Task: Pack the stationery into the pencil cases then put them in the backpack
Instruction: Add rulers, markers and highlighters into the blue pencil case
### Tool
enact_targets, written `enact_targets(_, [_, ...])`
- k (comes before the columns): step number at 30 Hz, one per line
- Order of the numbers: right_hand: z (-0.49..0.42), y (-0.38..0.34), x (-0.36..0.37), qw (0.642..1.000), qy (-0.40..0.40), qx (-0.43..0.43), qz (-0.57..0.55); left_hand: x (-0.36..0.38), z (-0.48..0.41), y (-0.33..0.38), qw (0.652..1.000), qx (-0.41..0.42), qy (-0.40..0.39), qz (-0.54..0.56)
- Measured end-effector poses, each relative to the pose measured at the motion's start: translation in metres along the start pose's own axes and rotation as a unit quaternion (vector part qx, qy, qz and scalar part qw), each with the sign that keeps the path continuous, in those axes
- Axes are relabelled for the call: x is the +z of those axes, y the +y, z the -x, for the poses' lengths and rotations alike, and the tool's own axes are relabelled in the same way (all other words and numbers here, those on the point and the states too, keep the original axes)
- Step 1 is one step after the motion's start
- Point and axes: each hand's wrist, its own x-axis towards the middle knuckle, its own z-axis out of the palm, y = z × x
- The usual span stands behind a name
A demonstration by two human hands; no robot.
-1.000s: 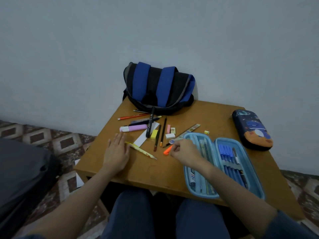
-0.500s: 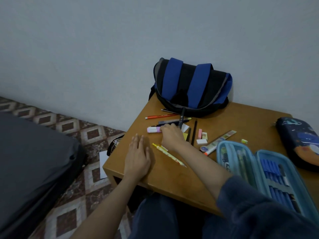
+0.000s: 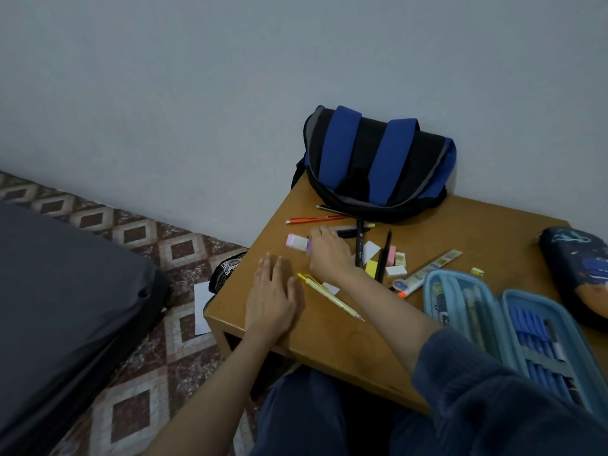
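**Right hand point(image 3: 329, 255) grasps the highlighter point(image 3: 297, 242)**

Just above frame centre, its fingers curl over one end of the pink highlighter. The left hand point(image 3: 271, 292) lies flat and released on the table point(image 3: 329, 340). The open case point(image 3: 513, 324) sits lower right, the backpack point(image 3: 378, 162) above.

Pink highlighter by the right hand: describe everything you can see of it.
The pink highlighter is a plastic-looking marker: pink left end, whitish middle, purple toward the hand. It lies roughly level over the left part of the wooden table. The right hand's curled fingers grip and hide its right end; whether it touches the table is unclear.
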Motion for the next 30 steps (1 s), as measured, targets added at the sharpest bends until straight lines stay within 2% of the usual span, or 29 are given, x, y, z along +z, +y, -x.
enact_targets(4, [0.013,0.001,-0.022,0.973,0.098,0.049,-0.202,-0.001,0.0,0.001,1.0,0.005,-0.004,-0.002])
enact_targets(6, [0.021,0.011,-0.037,0.963,0.129,0.058,-0.231,-0.002,0.0,0.002,1.0,0.01,-0.007,-0.01])
enact_targets(9, [0.042,0.042,-0.056,0.963,0.149,0.086,-0.207,-0.002,0.0,0.006,0.999,0.011,-0.009,-0.029])
enact_targets(13, [0.078,0.092,-0.077,0.953,0.153,0.166,-0.204,0.001,0.001,0.031,0.999,0.028,-0.02,-0.038])
enact_targets(18, [0.139,0.157,-0.098,0.939,0.139,0.261,-0.174,0.028,0.025,0.106,0.982,0.181,-0.057,-0.011])
enact_targets(21, [0.172,0.196,-0.105,0.929,0.087,0.336,-0.126,0.044,0.046,0.144,0.955,0.278,-0.1,0.013])
enact_targets(23, [0.197,0.22,-0.11,0.919,0.046,0.383,-0.083,0.054,0.062,0.17,0.933,0.322,-0.158,0.017])
enact_targets(26, [0.22,0.238,-0.111,0.909,0.016,0.413,-0.06,0.068,0.077,0.184,0.905,0.356,-0.233,-0.021])
enact_targets(30, [0.239,0.245,-0.11,0.902,-0.003,0.43,-0.027,0.08,0.085,0.183,0.898,0.362,-0.236,-0.082])
